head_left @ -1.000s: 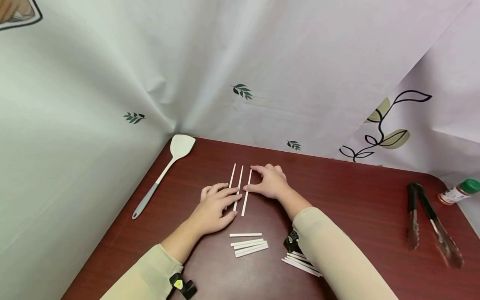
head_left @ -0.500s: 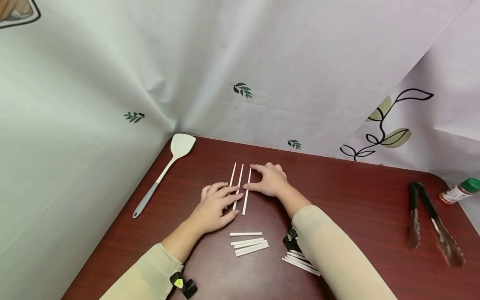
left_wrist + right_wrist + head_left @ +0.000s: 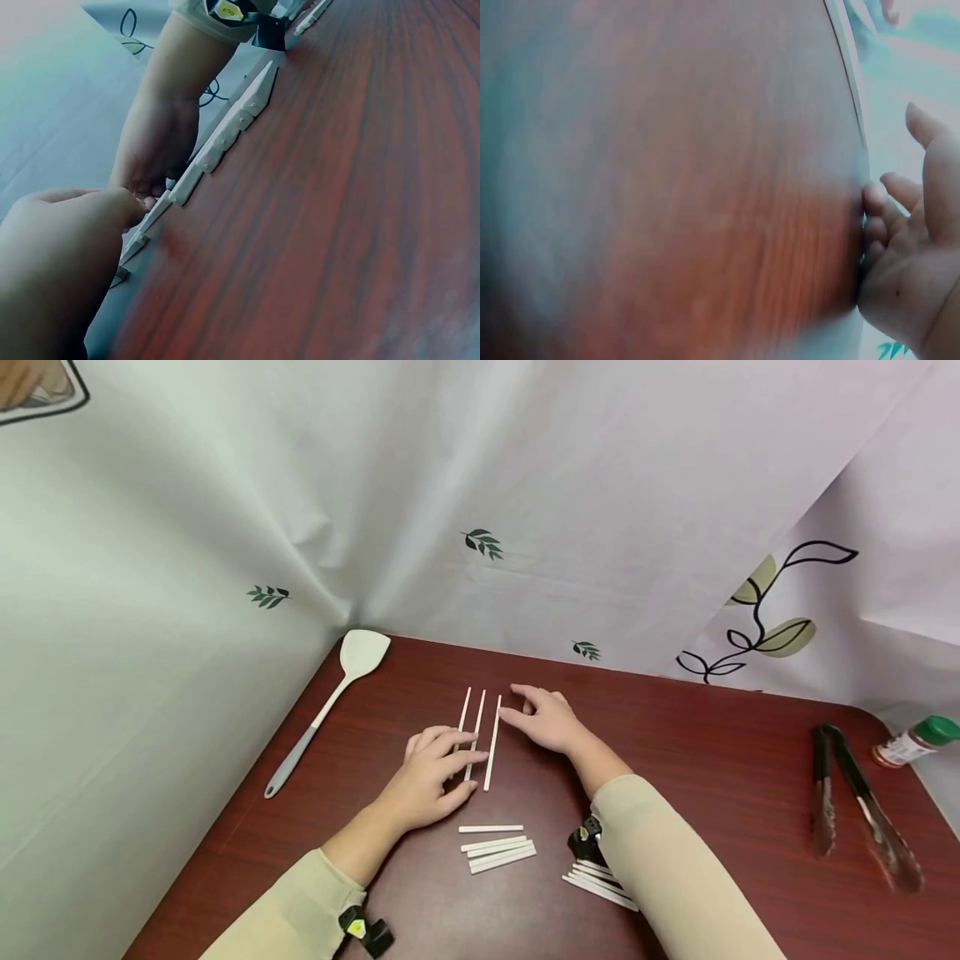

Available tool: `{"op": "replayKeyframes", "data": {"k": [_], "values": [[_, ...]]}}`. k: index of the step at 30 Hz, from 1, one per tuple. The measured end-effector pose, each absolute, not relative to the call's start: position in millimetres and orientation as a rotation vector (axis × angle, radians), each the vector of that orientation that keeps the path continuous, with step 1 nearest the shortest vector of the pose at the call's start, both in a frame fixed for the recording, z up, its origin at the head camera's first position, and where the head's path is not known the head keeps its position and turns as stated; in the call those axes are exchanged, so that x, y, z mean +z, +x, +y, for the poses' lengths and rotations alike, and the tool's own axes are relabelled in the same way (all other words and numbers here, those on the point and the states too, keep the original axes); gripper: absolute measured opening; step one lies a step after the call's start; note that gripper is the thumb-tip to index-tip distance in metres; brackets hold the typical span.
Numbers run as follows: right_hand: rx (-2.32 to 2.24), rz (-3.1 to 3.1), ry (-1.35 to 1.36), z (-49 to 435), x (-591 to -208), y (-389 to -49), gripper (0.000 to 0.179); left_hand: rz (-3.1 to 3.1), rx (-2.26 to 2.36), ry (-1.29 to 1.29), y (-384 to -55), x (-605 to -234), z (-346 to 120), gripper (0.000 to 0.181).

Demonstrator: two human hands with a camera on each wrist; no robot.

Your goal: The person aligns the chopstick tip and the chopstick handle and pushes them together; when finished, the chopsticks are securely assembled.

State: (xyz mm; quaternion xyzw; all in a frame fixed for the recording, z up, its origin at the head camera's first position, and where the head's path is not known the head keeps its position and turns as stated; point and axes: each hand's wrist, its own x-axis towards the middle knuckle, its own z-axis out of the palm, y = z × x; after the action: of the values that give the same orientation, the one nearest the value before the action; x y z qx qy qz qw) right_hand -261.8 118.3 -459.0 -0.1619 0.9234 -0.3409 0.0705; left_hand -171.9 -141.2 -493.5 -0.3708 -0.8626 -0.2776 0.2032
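Three thin white sticks lie side by side, pointing away from me: a left stick (image 3: 465, 708), a middle stick (image 3: 480, 712) and a right stick (image 3: 492, 756). My left hand (image 3: 433, 777) rests over the near parts of the left and middle ones, fingers spread and hiding them partly; one fingertip reaches the right stick. Beside that stick's far half is my right hand (image 3: 547, 720), loosely bent and holding nothing, thumb tip right at its edge. The right wrist view shows this hand (image 3: 904, 240) with fingers apart.
Several short white sticks (image 3: 501, 856) lie nearer me, and more thin sticks (image 3: 598, 889) are partly under my right forearm. A white spatula (image 3: 363, 652) lies at left. Tongs (image 3: 862, 785) and a green-capped bottle (image 3: 907, 747) are at right. A curtain (image 3: 570, 510) borders the table.
My right hand has let go of the right stick: its index finger has lifted off the far end and the hand has shifted slightly right. The left hand stays put.
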Motion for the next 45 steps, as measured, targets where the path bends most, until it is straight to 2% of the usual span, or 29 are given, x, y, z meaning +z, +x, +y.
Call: {"op": "replayKeyframes", "data": {"k": [7, 12, 14, 17, 21, 24, 27, 31, 33, 37, 41, 45], "values": [[-1.602, 2.51, -0.406, 164.2, -463.7, -261.9, 0.051, -2.231, -0.68, -1.17, -169.4, -490.0, -130.5, 0.029], [-2.279, 1.764, -0.388, 226.3, -472.0, -254.7, 0.041, -2.219, -0.645, -1.274, -158.6, -489.5, -118.6, 0.025], [-2.464, 1.413, -0.421, 254.2, -476.5, -246.8, 0.042, -2.252, -0.651, -1.304, -153.7, -490.1, -114.3, 0.024], [-2.601, 1.007, -0.522, 288.0, -482.6, -226.8, 0.056, -2.282, -0.649, -1.334, -147.6, -491.2, -109.1, 0.024], [-2.655, 0.773, -0.686, 306.8, -491.1, -193.4, 0.063, -2.274, -0.65, -1.358, -140.8, -492.1, -102.8, 0.025], [-2.678, 0.998, -0.754, 302.2, -490.4, -166.3, 0.055, -2.267, -0.648, -1.366, -135.2, -491.8, -96.8, 0.024], [-2.656, 1.537, -0.647, 287.7, -484.8, -140.4, 0.04, -2.285, -0.648, -1.364, -128.7, -491.2, -91.7, 0.023], [-2.237, 2.411, -0.475, 264.5, -483.2, -115.6, 0.02, -2.342, -0.66, -1.32, -120.6, -491.0, -90.7, 0.02], [-1.932, 2.747, -0.545, 254.5, -485.5, -107.5, 0.019, -2.381, -0.662, -1.287, -117.9, -491.2, -91.7, 0.02], [-1.558, 3.036, -0.864, 240.2, -490.2, -95.2, 0.029, -2.422, -0.649, -1.247, -116.0, -492.4, -93.8, 0.021], [-1.445, 3.05, -1.082, 233.9, -493.3, -84.2, 0.033, -2.402, -0.636, -1.257, -116.8, -494.3, -94.7, 0.023], [-1.373, 3.047, -1.138, 230.3, -495.2, -73.9, 0.035, -2.39, -0.628, -1.27, -116.4, -494.3, -95.3, 0.023]]}}
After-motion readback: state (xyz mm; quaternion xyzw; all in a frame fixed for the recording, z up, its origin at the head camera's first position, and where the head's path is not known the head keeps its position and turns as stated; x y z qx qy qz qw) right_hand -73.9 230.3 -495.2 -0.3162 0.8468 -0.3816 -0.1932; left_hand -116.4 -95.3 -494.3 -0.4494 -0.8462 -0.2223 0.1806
